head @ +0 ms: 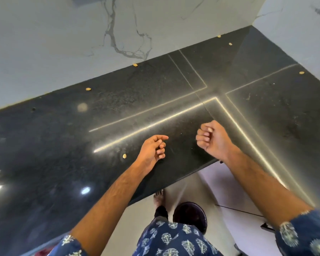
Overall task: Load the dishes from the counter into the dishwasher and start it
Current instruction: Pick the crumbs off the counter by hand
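Left hand and right hand curled (seemingly empty), above black counter

Both forearms reach forward; left hand and right hand curl their fingers, holding nothing.
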The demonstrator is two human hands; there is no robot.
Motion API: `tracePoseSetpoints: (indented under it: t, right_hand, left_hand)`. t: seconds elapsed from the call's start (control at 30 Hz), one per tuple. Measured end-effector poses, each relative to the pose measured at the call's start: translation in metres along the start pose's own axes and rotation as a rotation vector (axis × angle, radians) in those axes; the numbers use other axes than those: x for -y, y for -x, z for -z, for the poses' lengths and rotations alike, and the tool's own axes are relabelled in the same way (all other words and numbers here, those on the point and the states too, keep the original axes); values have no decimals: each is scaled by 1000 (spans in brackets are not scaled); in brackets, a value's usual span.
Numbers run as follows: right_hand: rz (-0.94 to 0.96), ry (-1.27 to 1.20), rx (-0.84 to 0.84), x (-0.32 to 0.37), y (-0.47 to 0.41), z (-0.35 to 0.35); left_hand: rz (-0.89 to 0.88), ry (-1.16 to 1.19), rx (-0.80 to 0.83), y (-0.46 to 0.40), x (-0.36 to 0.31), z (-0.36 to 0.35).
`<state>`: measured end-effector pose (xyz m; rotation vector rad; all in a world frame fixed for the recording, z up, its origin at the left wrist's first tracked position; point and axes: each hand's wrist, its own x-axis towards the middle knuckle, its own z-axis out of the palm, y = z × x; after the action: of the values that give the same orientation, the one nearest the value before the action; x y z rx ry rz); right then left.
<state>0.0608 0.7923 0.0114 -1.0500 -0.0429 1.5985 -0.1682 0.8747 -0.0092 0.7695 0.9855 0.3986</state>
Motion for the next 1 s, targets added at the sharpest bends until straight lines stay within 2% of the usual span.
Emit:
tracePoseSetpoints:
  t: [0.13, 0.27, 0.37, 0.43, 0.5, 0.57, 0.7, 0.77, 0.87, 1.0]
  right_hand:
    - [-120, -24, 37, -33, 20, -5]
    - [-194, 75, 1, -55, 36, -15]
    - [-216, 116, 17, -68, 43, -26]
    - [-206, 157, 4, -76, 42, -36]
    - [-148, 226, -77, -80, 37, -41]
    - [-39, 439, -195, -80, 34, -41]
    - [232, 1403, -276, -88, 31, -33]
    - [293, 1679, -240, -96, 29, -35]
    - [326, 1890, -195, -106, 23, -41]
    - [369, 1853, -294, -117, 22, -39]
  left_hand:
    - [-40, -14, -137, 37, 15, 19]
    - [-100, -257, -378, 65, 23, 44]
    - [-122, -370, -496, 77, 26, 69]
    - [-131, -437, -553, 81, 25, 86]
    - [-141, -586, -619, 80, 22, 96]
    - [-176, -769, -656, 79, 20, 99]
    - [-274, -995, -584, 69, 16, 110]
    - [-315, -1098, -515, 58, 14, 119]
    - [-357, -1166, -420, 46, 7, 129]
    - [-349, -1208, -325, 34, -2, 140]
